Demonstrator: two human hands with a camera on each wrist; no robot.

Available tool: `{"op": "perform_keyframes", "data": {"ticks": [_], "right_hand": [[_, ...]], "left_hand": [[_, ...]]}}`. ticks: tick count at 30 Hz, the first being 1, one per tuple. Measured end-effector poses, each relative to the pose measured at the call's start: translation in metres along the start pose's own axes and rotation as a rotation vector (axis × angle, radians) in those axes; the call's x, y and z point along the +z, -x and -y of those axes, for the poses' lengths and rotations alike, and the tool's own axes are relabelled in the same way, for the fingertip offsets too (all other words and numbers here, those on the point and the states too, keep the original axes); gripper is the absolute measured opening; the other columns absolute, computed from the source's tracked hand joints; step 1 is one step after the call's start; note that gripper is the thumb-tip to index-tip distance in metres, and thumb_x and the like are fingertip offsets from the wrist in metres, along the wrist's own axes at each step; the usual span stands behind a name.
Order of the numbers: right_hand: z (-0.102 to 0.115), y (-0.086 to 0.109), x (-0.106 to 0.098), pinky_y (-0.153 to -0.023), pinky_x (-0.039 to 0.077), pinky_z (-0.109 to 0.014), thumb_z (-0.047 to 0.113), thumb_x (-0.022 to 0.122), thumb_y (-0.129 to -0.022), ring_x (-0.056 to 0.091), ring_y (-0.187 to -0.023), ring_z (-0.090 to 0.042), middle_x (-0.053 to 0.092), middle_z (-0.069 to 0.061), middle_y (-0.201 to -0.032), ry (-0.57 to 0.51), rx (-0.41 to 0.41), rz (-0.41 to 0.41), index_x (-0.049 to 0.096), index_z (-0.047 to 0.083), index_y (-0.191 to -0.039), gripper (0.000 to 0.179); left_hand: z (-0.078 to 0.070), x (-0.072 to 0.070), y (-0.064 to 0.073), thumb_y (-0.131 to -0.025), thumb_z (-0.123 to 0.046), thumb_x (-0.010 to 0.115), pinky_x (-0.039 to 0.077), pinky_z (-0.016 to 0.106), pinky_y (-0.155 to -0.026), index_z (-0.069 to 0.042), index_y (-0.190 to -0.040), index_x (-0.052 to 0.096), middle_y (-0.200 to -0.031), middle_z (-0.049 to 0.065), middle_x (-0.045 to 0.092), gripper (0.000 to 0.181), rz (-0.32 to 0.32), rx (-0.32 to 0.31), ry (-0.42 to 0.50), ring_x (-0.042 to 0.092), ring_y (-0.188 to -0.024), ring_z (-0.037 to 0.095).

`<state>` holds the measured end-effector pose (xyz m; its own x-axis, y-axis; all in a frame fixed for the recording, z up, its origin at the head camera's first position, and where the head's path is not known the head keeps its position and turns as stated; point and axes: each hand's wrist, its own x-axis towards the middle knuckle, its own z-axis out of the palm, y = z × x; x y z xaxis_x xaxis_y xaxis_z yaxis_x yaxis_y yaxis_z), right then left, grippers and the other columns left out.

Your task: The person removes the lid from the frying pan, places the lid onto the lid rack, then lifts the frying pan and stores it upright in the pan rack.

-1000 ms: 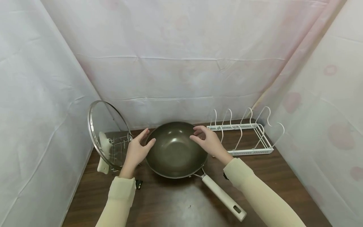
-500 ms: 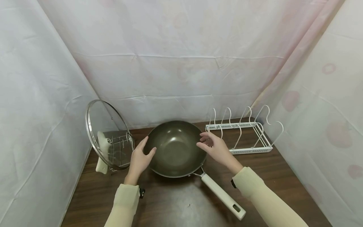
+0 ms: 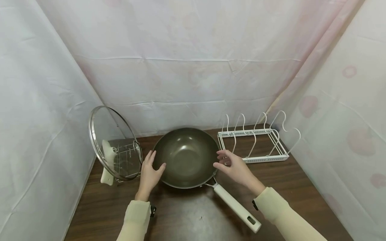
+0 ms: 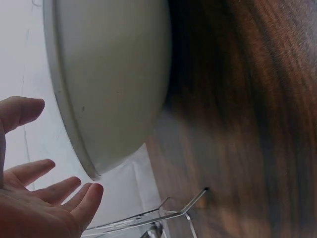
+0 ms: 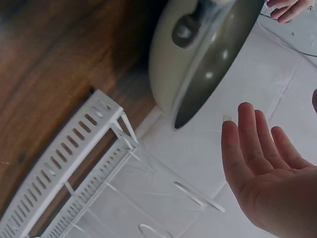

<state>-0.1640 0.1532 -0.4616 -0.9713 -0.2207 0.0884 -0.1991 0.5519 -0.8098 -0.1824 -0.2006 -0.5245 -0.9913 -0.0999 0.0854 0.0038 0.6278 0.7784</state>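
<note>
A wok (image 3: 185,157) with a dark inside and a cream outside sits on the wooden table, its cream handle (image 3: 236,207) angled toward the lower right. Beside the wok's left rim is my left hand (image 3: 149,174), fingers spread and holding nothing. My right hand (image 3: 236,167) hovers by the right rim, thumb apart from loosely bent fingers, with nothing in its grasp. The left wrist view has the wok's cream side (image 4: 109,79) just past the left fingers (image 4: 86,203). From the right wrist, the right fingers (image 5: 252,144) show apart from the wok.
A glass lid (image 3: 104,140) with a metal rim leans upright on a wire rack (image 3: 126,157) at the left, its cream knob toward the left. To the right stands a white pan rack (image 3: 265,159) with several curved dividers. Pale curtains (image 3: 187,80) enclose the table's back and sides.
Both hands have drawn back toward the person, and the right hand has also moved outward to the right. The wok, lid and racks keep their places.
</note>
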Motion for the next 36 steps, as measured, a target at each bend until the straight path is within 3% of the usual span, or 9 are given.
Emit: {"op": "perform_keyframes", "data": {"ticks": [10,16,21,26,28,33,36], "right_hand": [[-0.018,0.026,0.012,-0.094,0.060,-0.038,0.037,0.081,-0.090,0.070,-0.111,-0.026,0.073,-0.012,-0.121,0.105,-0.011,0.075,0.059,0.006,-0.138,0.062],[-0.018,0.045,0.019,-0.092,0.060,-0.043,0.043,0.082,-0.087,0.069,-0.113,-0.030,0.070,-0.014,-0.126,0.157,0.078,0.160,0.053,0.003,-0.144,0.075],[-0.020,0.054,0.019,-0.087,0.060,-0.041,0.042,0.083,-0.086,0.071,-0.108,-0.030,0.072,-0.018,-0.122,0.110,0.119,0.237,0.050,-0.002,-0.146,0.082],[-0.028,0.056,0.022,-0.076,0.057,-0.027,0.035,0.084,-0.086,0.069,-0.098,-0.021,0.071,-0.015,-0.117,0.051,0.111,0.326,0.051,-0.004,-0.144,0.077],[-0.032,0.057,0.025,-0.070,0.057,-0.026,0.029,0.083,-0.087,0.069,-0.093,-0.020,0.069,-0.016,-0.118,-0.009,0.120,0.365,0.049,-0.005,-0.144,0.075],[-0.040,0.059,0.035,-0.058,0.064,-0.043,0.011,0.076,-0.091,0.070,-0.066,-0.018,0.064,-0.021,-0.107,-0.346,0.233,0.452,0.034,-0.012,-0.150,0.076],[-0.043,0.061,0.039,-0.051,0.062,-0.038,0.008,0.074,-0.092,0.066,-0.056,-0.014,0.062,-0.017,-0.099,-0.464,0.290,0.449,0.029,-0.011,-0.153,0.079]], "left_hand": [[0.009,0.013,0.005,-0.090,-0.022,0.077,0.037,0.067,-0.117,0.006,-0.159,0.029,-0.161,0.029,0.033,0.088,-0.092,-0.067,-0.044,0.033,-0.145,0.053],[0.014,0.020,0.010,-0.095,-0.026,0.072,0.032,0.067,-0.120,0.007,-0.161,0.017,-0.162,0.032,0.027,0.092,-0.050,-0.136,-0.030,0.026,-0.149,0.052],[0.018,0.026,0.011,-0.097,-0.029,0.070,0.031,0.066,-0.122,0.004,-0.163,0.014,-0.163,0.031,0.026,0.092,-0.051,-0.155,0.014,0.024,-0.151,0.050],[0.022,0.031,0.012,-0.097,-0.024,0.072,0.032,0.065,-0.122,0.005,-0.162,0.021,-0.159,0.031,0.033,0.088,-0.121,-0.123,0.065,0.030,-0.149,0.050],[0.024,0.032,0.012,-0.096,-0.020,0.071,0.032,0.065,-0.121,0.006,-0.160,0.024,-0.157,0.032,0.036,0.084,-0.152,-0.102,0.081,0.033,-0.147,0.051],[0.029,0.034,0.012,-0.098,-0.012,0.068,0.033,0.066,-0.120,0.004,-0.161,0.026,-0.157,0.030,0.038,0.077,-0.172,-0.076,0.145,0.035,-0.147,0.050],[0.031,0.034,0.012,-0.099,-0.010,0.066,0.032,0.064,-0.121,0.001,-0.162,0.026,-0.159,0.027,0.036,0.075,-0.160,-0.085,0.184,0.034,-0.150,0.047]]}}
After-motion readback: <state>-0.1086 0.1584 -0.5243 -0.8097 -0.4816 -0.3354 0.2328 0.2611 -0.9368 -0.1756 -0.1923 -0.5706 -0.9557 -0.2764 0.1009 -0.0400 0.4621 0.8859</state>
